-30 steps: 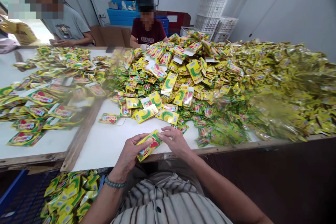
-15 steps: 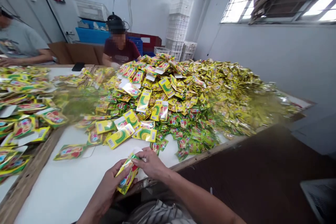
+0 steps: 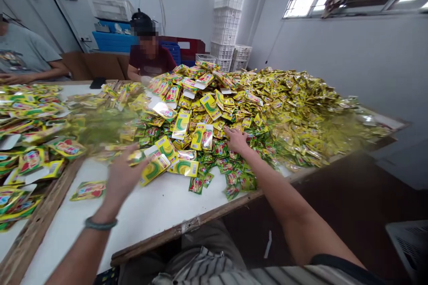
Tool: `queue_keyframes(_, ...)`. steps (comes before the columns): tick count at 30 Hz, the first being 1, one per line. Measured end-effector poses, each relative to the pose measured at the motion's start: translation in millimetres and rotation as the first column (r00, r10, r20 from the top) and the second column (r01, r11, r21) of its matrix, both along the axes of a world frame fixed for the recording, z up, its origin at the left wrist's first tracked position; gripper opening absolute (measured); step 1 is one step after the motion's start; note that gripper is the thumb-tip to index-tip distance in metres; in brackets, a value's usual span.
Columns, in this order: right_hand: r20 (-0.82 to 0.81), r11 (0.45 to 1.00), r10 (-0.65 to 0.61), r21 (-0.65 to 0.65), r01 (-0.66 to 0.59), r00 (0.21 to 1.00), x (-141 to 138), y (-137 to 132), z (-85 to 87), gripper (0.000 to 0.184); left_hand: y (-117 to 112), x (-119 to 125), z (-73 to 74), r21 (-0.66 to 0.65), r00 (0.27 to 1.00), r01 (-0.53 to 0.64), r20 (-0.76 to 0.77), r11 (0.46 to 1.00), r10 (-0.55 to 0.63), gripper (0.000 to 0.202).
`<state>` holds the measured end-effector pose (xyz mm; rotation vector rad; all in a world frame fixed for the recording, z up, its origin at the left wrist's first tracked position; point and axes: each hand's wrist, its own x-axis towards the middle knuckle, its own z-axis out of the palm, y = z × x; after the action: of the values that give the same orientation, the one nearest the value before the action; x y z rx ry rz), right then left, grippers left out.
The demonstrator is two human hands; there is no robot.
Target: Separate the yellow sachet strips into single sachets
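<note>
Far off to the left of the left fingers sat a person in a grey shirt point(image 3: 30, 51), and nearer, on that side of the desk point(image 3: 143, 216), lay stacked flat boxes point(image 3: 31, 160) behind a wooden strip point(image 3: 45, 211). Between the strip and the left fingers lay a lone pack point(image 3: 87, 190), flat on the white surface. The left hand point(image 3: 121, 180), with a bracelet point(image 3: 100, 223) at its wrist, was blurred — its thumb and fingers looked parted, held out towards a tilted yellow box point(image 3: 153, 171) just to their right; whether they touched it could not be told. Well beyond them, behind the heap, a person in a dark red shirt point(image 3: 152, 60) sat. Two boxes point(image 3: 201, 137) leaned side by side just left of the right fingers, and white crates point(image 3: 227, 20) stood stacked far behind. The right hand point(image 3: 238, 141) reached palm down into the heap, its fingertips at the packets; it could not be told whether they pinched one. Green sachets point(image 3: 245, 178) lay below those fingers — and a broad mound of yellow sachets point(image 3: 301, 107) spread away to their right.
</note>
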<state>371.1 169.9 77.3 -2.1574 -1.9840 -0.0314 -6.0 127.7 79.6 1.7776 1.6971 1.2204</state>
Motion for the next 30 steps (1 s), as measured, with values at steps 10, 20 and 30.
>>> queue_keyframes(10,-0.075,0.935,0.250,0.277,-0.221,0.965,-41.3,-79.6,-50.8,0.031,4.4,86.1,-56.7,-0.043,0.548,0.543,-0.739,0.838,-0.393,0.063)
queue_keyframes(20,-0.925,0.977,0.140,0.071,-0.203,0.353,-87.8,-108.4,-55.7,0.029,-17.0,67.0,-61.5,0.015,0.676,0.547,-0.598,0.837,-0.431,0.063)
queue_keyframes(30,-0.555,0.994,0.064,-0.039,-0.102,0.830,-90.0,-122.8,-74.4,0.009,-40.2,50.0,-34.3,-0.259,0.583,0.281,0.811,0.924,0.050,0.038)
